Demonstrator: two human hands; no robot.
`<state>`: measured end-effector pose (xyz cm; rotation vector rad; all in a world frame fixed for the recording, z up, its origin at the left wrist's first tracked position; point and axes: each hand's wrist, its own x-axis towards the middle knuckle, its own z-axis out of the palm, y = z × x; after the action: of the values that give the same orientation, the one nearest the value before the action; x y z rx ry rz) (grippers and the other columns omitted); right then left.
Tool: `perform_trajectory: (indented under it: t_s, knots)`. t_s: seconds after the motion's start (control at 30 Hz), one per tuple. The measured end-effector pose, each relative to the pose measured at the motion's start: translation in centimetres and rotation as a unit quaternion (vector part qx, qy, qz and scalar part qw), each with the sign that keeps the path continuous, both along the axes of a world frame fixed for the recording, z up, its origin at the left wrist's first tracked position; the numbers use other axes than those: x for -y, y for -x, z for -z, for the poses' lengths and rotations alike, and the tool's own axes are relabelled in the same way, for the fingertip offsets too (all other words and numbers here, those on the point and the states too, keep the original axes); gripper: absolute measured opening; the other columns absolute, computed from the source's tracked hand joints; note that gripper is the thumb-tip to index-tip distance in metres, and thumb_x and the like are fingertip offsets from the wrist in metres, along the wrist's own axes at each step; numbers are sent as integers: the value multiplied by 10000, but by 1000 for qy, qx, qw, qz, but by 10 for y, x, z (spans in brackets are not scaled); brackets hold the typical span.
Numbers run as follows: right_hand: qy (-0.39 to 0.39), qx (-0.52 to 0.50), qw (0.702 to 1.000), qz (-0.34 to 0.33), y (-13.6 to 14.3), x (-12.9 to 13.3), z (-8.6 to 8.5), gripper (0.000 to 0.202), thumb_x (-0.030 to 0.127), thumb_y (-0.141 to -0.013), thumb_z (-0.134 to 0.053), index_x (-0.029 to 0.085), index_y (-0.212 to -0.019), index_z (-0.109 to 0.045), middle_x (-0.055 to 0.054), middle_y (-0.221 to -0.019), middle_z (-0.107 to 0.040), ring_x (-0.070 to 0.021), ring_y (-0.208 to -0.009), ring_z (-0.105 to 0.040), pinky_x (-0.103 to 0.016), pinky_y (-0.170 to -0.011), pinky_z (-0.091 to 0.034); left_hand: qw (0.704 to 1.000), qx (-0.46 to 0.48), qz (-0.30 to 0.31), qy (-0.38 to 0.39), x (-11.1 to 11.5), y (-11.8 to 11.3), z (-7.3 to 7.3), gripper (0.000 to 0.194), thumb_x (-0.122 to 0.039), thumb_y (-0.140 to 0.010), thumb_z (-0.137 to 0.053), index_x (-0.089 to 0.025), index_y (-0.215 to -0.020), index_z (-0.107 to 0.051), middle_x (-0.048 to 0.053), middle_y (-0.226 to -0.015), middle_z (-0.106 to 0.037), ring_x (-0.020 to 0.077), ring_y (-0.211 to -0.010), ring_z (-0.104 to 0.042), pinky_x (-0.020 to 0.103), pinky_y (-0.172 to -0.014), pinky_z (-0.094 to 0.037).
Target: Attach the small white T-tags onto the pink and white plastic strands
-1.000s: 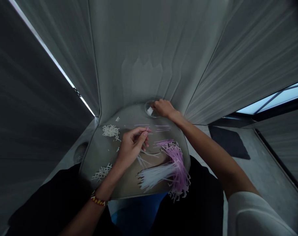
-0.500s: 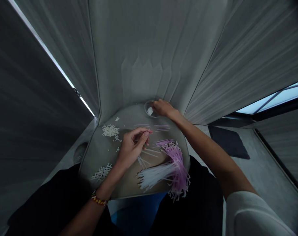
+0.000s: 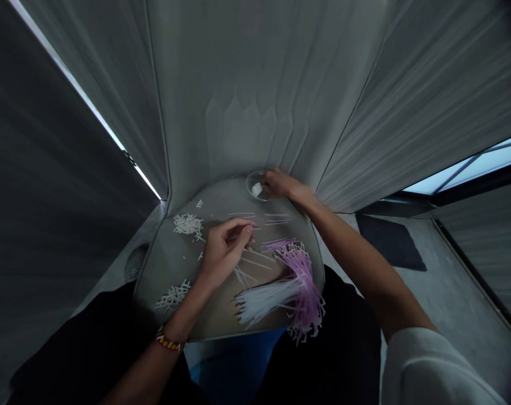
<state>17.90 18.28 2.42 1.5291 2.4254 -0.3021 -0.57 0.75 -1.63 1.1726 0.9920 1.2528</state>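
Note:
My left hand [image 3: 227,243] hovers over the middle of a grey chair seat [image 3: 213,315], thumb and forefinger pressed together. A thin pale line shows at those fingertips, too small to name. At the back of the seat, my right hand [image 3: 277,184] has curled fingers at the rim of a clear round dish [image 3: 252,179], and what they hold is hidden. Inside the dish lies a white lump [image 3: 256,189]. Thin purple sticks [image 3: 278,244] lie right of my left hand, near a bundle of purple sticks [image 3: 303,270] crossed by a bundle of white sticks [image 3: 263,301].
Small white pieces lie in a heap [image 3: 188,224] at the seat's left and in another pile [image 3: 173,296] nearer me. The tall chair back [image 3: 255,67] rises behind the dish. A dark mat [image 3: 390,242] is on the floor at right.
My right hand has shifted very slightly at the dish. My left hand keeps its pinch in nearly the same spot. The whole view has drifted a little.

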Motion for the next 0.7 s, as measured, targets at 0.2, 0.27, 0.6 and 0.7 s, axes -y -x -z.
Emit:
perform_trajectory:
  t_s: [0.2, 0.27, 0.6, 0.7]
  knots:
    - [-107, -302, 947, 7, -16, 85, -18, 333, 304, -1004, -464, 132, -851, -705, 12, -626, -590, -101, -579, -471, -250, -598, -329, 1000, -24, 0, 1, 2, 0, -6, 176, -308, -891, -685, -154, -886, -768, 41, -768, -706, 116, -625, -640, 194, -552, -525]
    - [-52, -413, 908, 48, -18, 121, -15, 349, 356, -1019, -468, 152, -861, -703, 20, -633, -591, -102, -571, -486, -242, -582, -345, 999, -41, 4, 0, 3, -1, -8, 167, -299, -893, -678, -162, -898, -774, 36, -777, -710, 104, -613, -622, 184, -545, -506]
    - [94, -555, 816, 132, -10, 187, 21, 319, 372, -1015, -504, 188, -834, -692, 14, -645, -616, -116, -582, -523, -244, -567, -379, 987, -151, 9, -49, 9, -7, 1, 124, -239, -894, -656, -180, -892, -765, 33, -826, -751, 156, -766, -697, 223, -692, -537]
    - [110, -556, 812, 134, -14, 187, 24, 321, 373, -1024, -489, 191, -836, -675, 20, -639, -594, -112, -573, -503, -244, -559, -366, 979, -189, 11, -71, 11, -7, 4, 122, -216, -894, -648, -187, -884, -765, 28, -838, -744, 149, -773, -690, 214, -693, -520]
